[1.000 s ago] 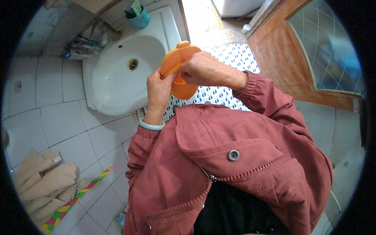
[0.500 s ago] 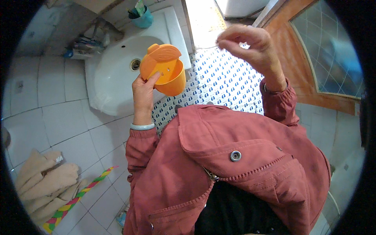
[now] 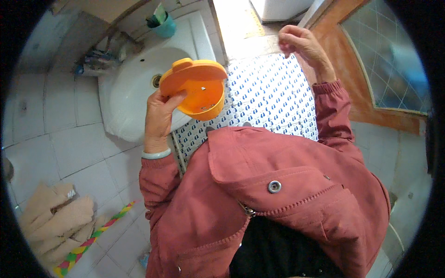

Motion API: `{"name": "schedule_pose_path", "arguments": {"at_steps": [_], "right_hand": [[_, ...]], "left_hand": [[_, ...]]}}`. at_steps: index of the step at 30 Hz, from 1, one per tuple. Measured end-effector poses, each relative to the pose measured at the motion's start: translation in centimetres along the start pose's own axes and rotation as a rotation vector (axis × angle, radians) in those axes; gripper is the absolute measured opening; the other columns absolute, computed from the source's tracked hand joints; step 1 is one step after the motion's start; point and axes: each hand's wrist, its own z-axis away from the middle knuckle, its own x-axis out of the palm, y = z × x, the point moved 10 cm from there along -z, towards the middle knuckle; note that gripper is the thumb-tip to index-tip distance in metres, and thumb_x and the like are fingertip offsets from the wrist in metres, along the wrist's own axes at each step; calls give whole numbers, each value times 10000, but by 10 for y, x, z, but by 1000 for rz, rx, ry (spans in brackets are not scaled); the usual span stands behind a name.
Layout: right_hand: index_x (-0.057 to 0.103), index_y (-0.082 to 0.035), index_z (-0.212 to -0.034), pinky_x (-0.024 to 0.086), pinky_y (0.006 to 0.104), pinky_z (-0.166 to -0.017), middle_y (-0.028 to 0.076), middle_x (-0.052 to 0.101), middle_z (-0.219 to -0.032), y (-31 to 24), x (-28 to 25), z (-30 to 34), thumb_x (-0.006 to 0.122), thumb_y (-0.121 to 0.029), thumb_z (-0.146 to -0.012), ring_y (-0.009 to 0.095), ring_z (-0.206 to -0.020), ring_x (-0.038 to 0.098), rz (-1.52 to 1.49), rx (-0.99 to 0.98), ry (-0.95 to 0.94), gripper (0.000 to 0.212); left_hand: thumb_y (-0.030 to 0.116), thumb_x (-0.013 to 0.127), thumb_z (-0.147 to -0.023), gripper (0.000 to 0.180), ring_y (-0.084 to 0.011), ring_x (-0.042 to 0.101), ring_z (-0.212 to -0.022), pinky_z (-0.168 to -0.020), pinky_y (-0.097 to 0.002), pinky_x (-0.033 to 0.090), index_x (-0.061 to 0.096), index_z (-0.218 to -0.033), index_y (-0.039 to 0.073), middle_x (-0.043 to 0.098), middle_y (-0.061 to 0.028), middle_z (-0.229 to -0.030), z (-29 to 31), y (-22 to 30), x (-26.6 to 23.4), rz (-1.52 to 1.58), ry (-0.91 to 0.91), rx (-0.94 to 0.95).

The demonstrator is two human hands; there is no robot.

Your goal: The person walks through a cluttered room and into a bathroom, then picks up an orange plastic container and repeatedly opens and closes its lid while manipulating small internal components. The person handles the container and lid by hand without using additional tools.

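My left hand (image 3: 161,116) grips an orange plastic container (image 3: 208,111) by its side, with the thumb over the rim. Its lid (image 3: 197,74) is tilted up, so the inside shows, with a small pale fleck and several tiny specks in it. The container hangs over the right part of the white washbasin (image 3: 125,104). Raised at the upper right, beside the door frame, my right hand (image 3: 303,45) is closed with its fingers curled in. Whether anything small is between those fingers is hidden.
On the basin's back corner stands a teal cup (image 3: 163,27) with items in it. A wooden door with a glass pane (image 3: 389,60) is at the right. Beige towels (image 3: 60,213) and a colourful braided strip (image 3: 95,236) are at the lower left. A footprint-patterned mat (image 3: 264,92) covers the floor.
My right hand has moved to the right and its fingers have curled in more. My left hand has shifted slightly left, and the container has turned, showing more of its inside.
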Motion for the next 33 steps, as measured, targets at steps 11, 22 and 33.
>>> {"name": "schedule_pose_path", "arguments": {"at_steps": [11,22,33], "right_hand": [[653,-54,-924,571,404,-863,150,717,-1005,15,14,-10,662,-247,-896,249,-925,712,-226,38,-178,195],[642,-59,-870,591,345,-755,114,695,-902,4,17,-19,644,-235,-908,212,-794,710,-324,-88,-247,180],[665,-35,-951,562,361,-877,158,703,-1042,6,19,-33,640,-243,-918,257,-920,708,-234,-157,-213,211]], "left_hand": [[-30,673,-846,353,-149,615,-1043,-961,-306,458,644,-1193,29,672,-38,-1123,-7,1,-12,9,10,-23],[-15,681,-849,334,-151,629,-1039,-954,-297,472,657,-1179,35,681,-41,-1126,-23,7,27,-4,-85,4],[2,670,-856,341,-148,612,-1036,-957,-291,461,630,-1194,15,659,-44,-1139,-39,7,28,-21,-9,4]]}}
